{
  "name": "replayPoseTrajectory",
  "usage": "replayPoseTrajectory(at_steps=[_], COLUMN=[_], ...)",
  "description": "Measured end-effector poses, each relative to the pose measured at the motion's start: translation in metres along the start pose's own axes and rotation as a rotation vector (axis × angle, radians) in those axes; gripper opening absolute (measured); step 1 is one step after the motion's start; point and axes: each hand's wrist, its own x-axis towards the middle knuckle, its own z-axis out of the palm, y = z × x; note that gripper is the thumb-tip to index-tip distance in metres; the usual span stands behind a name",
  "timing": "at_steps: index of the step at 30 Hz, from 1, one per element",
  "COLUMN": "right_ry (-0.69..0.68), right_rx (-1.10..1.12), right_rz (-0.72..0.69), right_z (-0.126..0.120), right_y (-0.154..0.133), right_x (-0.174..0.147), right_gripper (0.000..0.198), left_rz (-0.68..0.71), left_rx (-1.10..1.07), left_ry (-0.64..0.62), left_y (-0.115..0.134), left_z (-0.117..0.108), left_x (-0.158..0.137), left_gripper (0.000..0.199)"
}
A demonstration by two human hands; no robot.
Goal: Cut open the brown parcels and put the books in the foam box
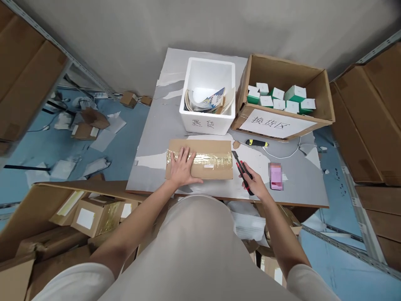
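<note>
Taped box: a closed brown carton (206, 171) lies lengthwise near the front edge of the grey worktop (148, 136), with shiny tape along its top and a small pale label (209, 166) toward the near side.
Left hand: the left hand (182, 168) rests palm down on the left part of the carton, fingers spread, thumb reaching along the near edge.
Right hand: the right hand (254, 182) is curled around a red-and-black cutter (240, 167), gripping it by the handle just beside the carton.
Cutter tip: it points away from the person, close to the carton's right end (from where I stand, I cannot tell whether the two touch).
Second cutter: a yellow-and-black cutter (256, 143) lies beyond the right hand, near a brown scrap (236, 144) and a white cord (283, 156).
Phone: a phone (276, 176), its screen blurred, lies to the right of the right hand.
White foam bin: the foam bin (191, 125) stands behind the carton, bears handwriting and holds papers.
Large open box: beside the bin, the open box (288, 66) carries a handwritten sheet (277, 124) and holds small green-and-white boxes (278, 93).
</note>
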Motion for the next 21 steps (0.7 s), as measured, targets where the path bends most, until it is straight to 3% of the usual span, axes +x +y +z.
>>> replayPoseTrajectory(at_steps=[4, 11, 14, 17, 21], right_ry=[-0.022, -0.176, -0.247, -0.232, -0.252], right_rx=[-0.094, -0.321, -0.331, -0.292, -0.166], right_rz=[-0.02, -0.024, -0.023, -0.026, 0.07], right_z=[0.003, -0.023, -0.031, -0.031, -0.027], right_y=[-0.006, -0.015, -0.011, -0.004, 0.011], right_x=[-0.003, -0.002, -0.002, -0.004, -0.025], right_gripper=[0.065, 0.057, 0.056, 0.057, 0.063], left_rz=[-0.019, -0.078, -0.07, -0.062, -0.08], left_rx=[0.041, 0.051, 0.051, 0.053, 0.037], left_ry=[-0.039, -0.03, -0.056, -0.066, -0.058], left_y=[0.006, 0.006, 0.005, 0.003, 0.002], left_z=[0.003, 0.007, 0.009, 0.01, 0.013], left_x=[0.001, 0.001, 0.003, 0.004, 0.004], left_gripper=[0.126, 0.11, 0.11, 0.112, 0.114])
